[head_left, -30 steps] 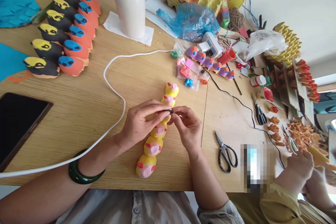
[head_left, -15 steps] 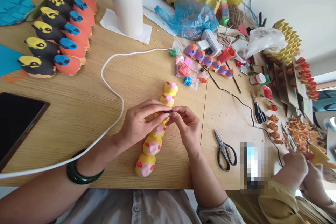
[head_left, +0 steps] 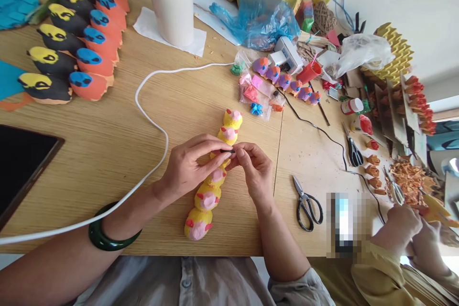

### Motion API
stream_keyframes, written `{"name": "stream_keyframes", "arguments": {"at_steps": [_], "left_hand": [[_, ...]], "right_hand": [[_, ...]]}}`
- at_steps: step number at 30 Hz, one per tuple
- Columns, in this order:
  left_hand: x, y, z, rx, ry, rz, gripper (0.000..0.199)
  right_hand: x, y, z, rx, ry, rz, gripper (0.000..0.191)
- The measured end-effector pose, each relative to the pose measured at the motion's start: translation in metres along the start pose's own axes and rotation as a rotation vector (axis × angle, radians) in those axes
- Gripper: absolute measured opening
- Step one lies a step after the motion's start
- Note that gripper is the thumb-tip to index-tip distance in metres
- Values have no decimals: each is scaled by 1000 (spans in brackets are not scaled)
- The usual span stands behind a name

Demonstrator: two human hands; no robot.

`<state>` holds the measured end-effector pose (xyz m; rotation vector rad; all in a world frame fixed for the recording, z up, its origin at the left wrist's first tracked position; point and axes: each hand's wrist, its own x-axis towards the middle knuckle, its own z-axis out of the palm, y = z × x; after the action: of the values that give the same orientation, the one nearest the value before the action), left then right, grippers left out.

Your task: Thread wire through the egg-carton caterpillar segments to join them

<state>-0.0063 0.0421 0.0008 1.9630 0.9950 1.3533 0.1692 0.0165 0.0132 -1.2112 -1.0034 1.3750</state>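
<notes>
Between the fingertips of my left hand [head_left: 193, 160] is a small, thin black piece [head_left: 227, 151], perhaps clay; its exact kind is hard to make out. The thumb and forefinger of my right hand [head_left: 254, 167] pinch its right end. Both hands are closed, held over a row of yellow egg-carton cups [head_left: 207, 197] with pink and red clay pieces stuck on them. My fingers hide the middle of that row. Up and to the right lie small bags of coloured clay [head_left: 251, 92], pink, red and blue among them.
Black-handled scissors [head_left: 307, 203] lie to the right. A white cable [head_left: 167, 146] loops across the left side. Painted black and orange cup rows [head_left: 91, 57] stand at the far left, beside a white thermos [head_left: 168, 7]. A co-worker's hands [head_left: 399, 229] are at the far right.
My hands stay together over the yellow row, with the black piece slightly more visible between the fingertips. The view has shifted a little.
</notes>
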Motion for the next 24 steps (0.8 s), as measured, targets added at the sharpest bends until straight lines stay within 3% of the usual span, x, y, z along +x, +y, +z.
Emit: {"name": "stream_keyframes", "arguments": {"at_steps": [24], "left_hand": [[0, -1, 0, -6, -65, 11, 20]], "right_hand": [[1, 2, -1, 15, -51, 73, 33]]}}
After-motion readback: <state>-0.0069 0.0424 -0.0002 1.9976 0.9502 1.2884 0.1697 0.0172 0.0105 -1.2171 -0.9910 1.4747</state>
